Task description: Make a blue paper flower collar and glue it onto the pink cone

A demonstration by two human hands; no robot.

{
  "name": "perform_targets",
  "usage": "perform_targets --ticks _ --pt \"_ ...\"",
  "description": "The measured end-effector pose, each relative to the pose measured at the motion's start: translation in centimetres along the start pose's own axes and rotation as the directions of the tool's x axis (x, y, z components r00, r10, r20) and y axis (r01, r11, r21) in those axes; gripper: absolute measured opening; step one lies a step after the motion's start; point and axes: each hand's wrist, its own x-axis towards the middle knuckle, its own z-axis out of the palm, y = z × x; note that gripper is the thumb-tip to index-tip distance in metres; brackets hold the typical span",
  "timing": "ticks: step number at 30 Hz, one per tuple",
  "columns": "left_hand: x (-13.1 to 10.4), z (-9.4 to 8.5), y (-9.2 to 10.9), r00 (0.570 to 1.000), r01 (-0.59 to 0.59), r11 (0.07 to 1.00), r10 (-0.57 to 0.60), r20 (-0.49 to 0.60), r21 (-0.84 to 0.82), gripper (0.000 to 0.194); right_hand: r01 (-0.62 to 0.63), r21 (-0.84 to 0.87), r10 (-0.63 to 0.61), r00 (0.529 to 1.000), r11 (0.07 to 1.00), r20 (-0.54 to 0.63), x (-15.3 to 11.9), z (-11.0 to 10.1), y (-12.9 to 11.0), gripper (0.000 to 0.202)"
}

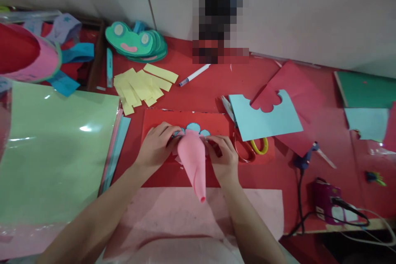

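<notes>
A pink paper cone [192,152] lies with its narrow open tip toward me, between my two hands. Blue scalloped paper [193,127] shows behind its wide end, over a red sheet [161,118]. My left hand [158,145] is closed, its fingertips pinching at the left side of the blue paper and the cone's edge. On the right side, my right hand [223,154] has its fingers curled in at the same edge. The fingertips of both hands are partly hidden by the cone.
Scissors [244,148] lie under a cut light-blue sheet [266,119] at right. Beyond are a glue gun [305,157] and a purple box with cables [328,200]. Yellow strips [139,86], a pen [194,75] and green frog cutouts [133,43] sit behind. Wrapped green paper [58,152] is at left.
</notes>
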Motion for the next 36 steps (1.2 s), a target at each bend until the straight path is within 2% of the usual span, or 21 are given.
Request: perform_targets --ticks 3,5,8,11,14,17,19,21,23,25,30,36 --pt "-0.1 -0.1 -0.2 0.998 0.022 0.996 -0.026 -0.052 -0.085 0.024 -0.003 -0.005 0.003 1.000 1.000 -0.013 0.0 0.0 0.0 0.017" --pt "-0.4 -0.3 -0.3 0.990 0.033 0.978 -0.061 -0.131 -0.204 0.026 -0.003 -0.009 0.002 1.000 1.000 -0.017 0.0 0.0 0.0 0.016" --pt "-1.2 -0.6 -0.2 0.965 0.007 0.929 -0.104 -0.243 -0.370 0.031 0.001 -0.013 -0.002 1.000 1.000 -0.015 0.0 0.0 -0.1 0.014" --pt "-2.0 -0.7 -0.1 0.959 -0.046 0.891 -0.088 -0.270 -0.452 0.043 0.000 -0.023 -0.001 1.000 1.000 -0.020 0.0 0.1 0.0 0.012" --pt "-2.2 -0.5 -0.3 0.931 -0.198 0.824 -0.011 -0.366 -0.531 0.050 0.004 -0.030 -0.005 1.000 1.000 -0.029 0.0 0.1 0.0 0.010" --pt "-2.0 -0.5 -0.5 0.886 -0.394 0.761 0.166 -0.433 -0.515 0.050 0.014 -0.023 -0.014 1.000 1.000 -0.026 0.0 0.1 0.1 0.011" --pt "-1.7 -0.5 -0.3 0.882 -0.447 0.762 0.287 -0.374 -0.469 0.054 0.011 -0.018 -0.011 1.000 1.000 -0.014 0.0 0.1 0.1 0.013" --pt "-1.5 -0.6 0.0 0.907 -0.419 0.800 0.345 -0.244 -0.428 0.064 0.000 -0.015 -0.001 1.000 1.000 -0.009 0.0 0.1 0.1 0.014" --pt "-1.5 -0.6 0.4 0.934 -0.356 0.846 0.332 -0.130 -0.396 0.069 -0.004 -0.007 0.004 1.000 1.000 -0.013 0.0 0.1 0.0 0.014" --pt "-1.5 -0.6 0.7 0.946 -0.319 0.879 0.315 -0.072 -0.354 0.065 0.001 0.000 -0.001 1.000 1.000 -0.019 0.0 0.1 0.1 0.015" --pt "-1.6 -0.7 0.9 0.941 -0.337 0.891 0.328 -0.081 -0.304 0.045 0.024 -0.003 -0.024 0.999 1.000 -0.026 0.1 0.1 0.1 0.015" --pt "-1.7 -0.7 0.8 0.944 -0.330 0.892 0.322 -0.078 -0.309 0.043 0.021 -0.006 -0.021 0.998 1.000 -0.050 0.1 0.1 0.0 0.012"
